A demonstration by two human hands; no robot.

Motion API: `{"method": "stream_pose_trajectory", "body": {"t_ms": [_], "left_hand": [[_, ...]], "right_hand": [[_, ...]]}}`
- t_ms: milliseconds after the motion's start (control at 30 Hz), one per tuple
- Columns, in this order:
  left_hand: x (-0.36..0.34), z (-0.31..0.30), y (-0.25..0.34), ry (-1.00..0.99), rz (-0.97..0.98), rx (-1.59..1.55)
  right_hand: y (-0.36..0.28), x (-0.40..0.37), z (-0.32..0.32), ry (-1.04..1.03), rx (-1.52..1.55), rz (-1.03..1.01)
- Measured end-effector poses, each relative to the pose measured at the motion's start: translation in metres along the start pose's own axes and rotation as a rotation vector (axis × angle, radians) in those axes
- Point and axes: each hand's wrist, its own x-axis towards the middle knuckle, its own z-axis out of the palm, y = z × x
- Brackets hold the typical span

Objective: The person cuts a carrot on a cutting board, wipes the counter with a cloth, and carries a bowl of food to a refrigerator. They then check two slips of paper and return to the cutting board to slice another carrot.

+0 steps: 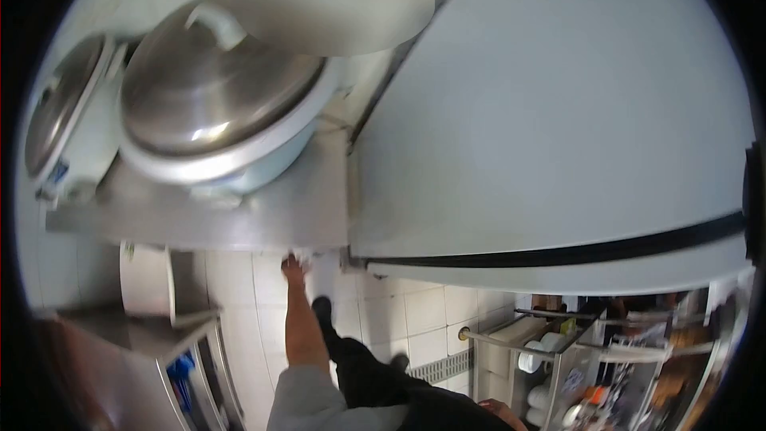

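My left hand [294, 266] reaches forward to the front edge of a stainless steel table [263, 219]. Its fingers are small and blurred beside that edge, with a pale patch next to them that I cannot make out. On the table stands a large round cooker [279, 160] with a shiny metal lid [215, 104] and a white handle. Only part of my right hand [504, 413] shows, low at the bottom edge near my dark clothing, and its fingers are not clear.
A second lidded cooker [76, 124] stands at the far left. To the right is a big pale cabinet [550, 112] with a dark seal along its edge. Metal racks [550, 375] hold kitchenware at lower right. A steel unit [128, 359] stands lower left on the tiled floor [375, 315].
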Motion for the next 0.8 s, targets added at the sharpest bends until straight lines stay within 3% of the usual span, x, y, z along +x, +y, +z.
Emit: {"method": "stream_pose_trajectory", "body": {"t_ms": [33, 67, 100, 133, 167, 267, 400, 433, 467, 500, 533, 567, 600, 667, 700, 733, 800], "left_hand": [[0.007, -0.025, -0.038, -0.057, 0.088, 0.301], [0.016, -0.046, -0.072, -0.124, 0.120, 0.739], [-0.009, -0.067, -0.077, -0.225, 0.292, 1.282], [-0.055, -0.058, -0.076, -0.564, 0.461, 1.776], [-0.079, -0.058, -0.090, -0.693, 0.372, 1.853], [-0.139, -0.026, -0.132, -0.829, -0.028, 1.609], [-0.203, 0.052, -0.160, -1.079, -0.109, 1.753], [-0.214, 0.071, -0.165, -1.104, -0.095, 1.819], [-0.226, 0.095, -0.169, -1.128, -0.070, 1.881], [-0.237, 0.117, -0.172, -1.138, -0.036, 1.944], [-0.249, 0.141, -0.178, -1.146, 0.000, 1.996], [-0.262, 0.164, -0.185, -1.147, 0.040, 2.043], [-0.278, 0.182, -0.195, -1.152, 0.076, 2.081], [-0.306, 0.213, -0.225, -1.159, 0.150, 2.130], [-0.320, 0.219, -0.240, -1.183, 0.175, 2.141], [-0.334, 0.226, -0.257, -1.210, 0.201, 2.148], [-0.361, 0.233, -0.301, -1.315, 0.231, 2.115]], "right_hand": [[0.000, 0.002, 0.010, 0.042, -0.012, -0.050], [-0.004, 0.006, 0.023, 0.073, 0.162, 0.035], [-0.008, 0.010, 0.035, 0.120, 0.339, 0.114], [-0.012, 0.012, 0.047, 0.121, 0.669, 0.254], [-0.013, 0.011, 0.058, 0.139, 0.639, 0.224], [-0.005, 0.017, 0.099, 0.186, 0.657, 0.274], [0.036, 0.013, 0.199, 0.363, 0.842, 0.298], [0.044, 0.007, 0.224, 0.386, 0.905, 0.381], [0.076, 0.013, 0.283, 0.532, 0.849, 0.237], [0.082, 0.009, 0.315, 0.521, 1.237, 0.428], [0.100, 0.006, 0.367, 0.592, 1.632, 0.423], [0.111, 0.013, 0.411, 0.611, 1.544, 0.583], [0.156, 0.039, 0.503, 0.548, 0.758, 0.415], [0.114, -0.018, 0.540, 0.547, 1.284, 0.846], [0.122, 0.006, 0.616, 0.661, 1.541, 1.033], [0.101, -0.011, 0.630, 0.693, 1.891, 1.265], [0.075, -0.040, 0.638, 0.571, 1.938, 1.267]]}}
